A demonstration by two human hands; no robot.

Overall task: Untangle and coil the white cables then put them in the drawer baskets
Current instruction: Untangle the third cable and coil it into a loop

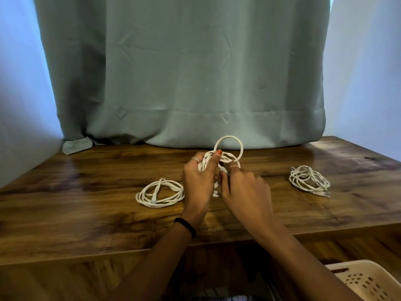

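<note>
A white cable (pixel 219 164) is held just above the tabletop (pixel 86 213) at the centre of the frame. The left hand (pixel 198 183) is wrapped round the gathered turns, thumb pressed across them near the top. The right hand (pixel 243 190) is closed on the same bundle from the right, fingers curled at its lower part; exactly which strand is pinched there cannot be told. One open loop (pixel 229 139) stands up beyond both hands, toward the top of the frame, so the bundle's long axis runs roughly up and down the frame, from the hands to the curtain (pixel 184 72). The free loop lies nearer the right hand's fingers, and it is judged that the next turn would be laid by that hand while the left keeps the bundle together.

Three white cables are counted: the one in the hands; a loosely coiled cable (pixel 160 193) lying flat at the left of the hands, just beside the left wrist; and a tangled cable (pixel 309 180) at the right, well apart from the hands. One basket (pixel 368 281) is seen at the lower right corner, below the tabletop's front edge; no cable is visible in it. Coiling is judged to be under way, with none stored.
</note>
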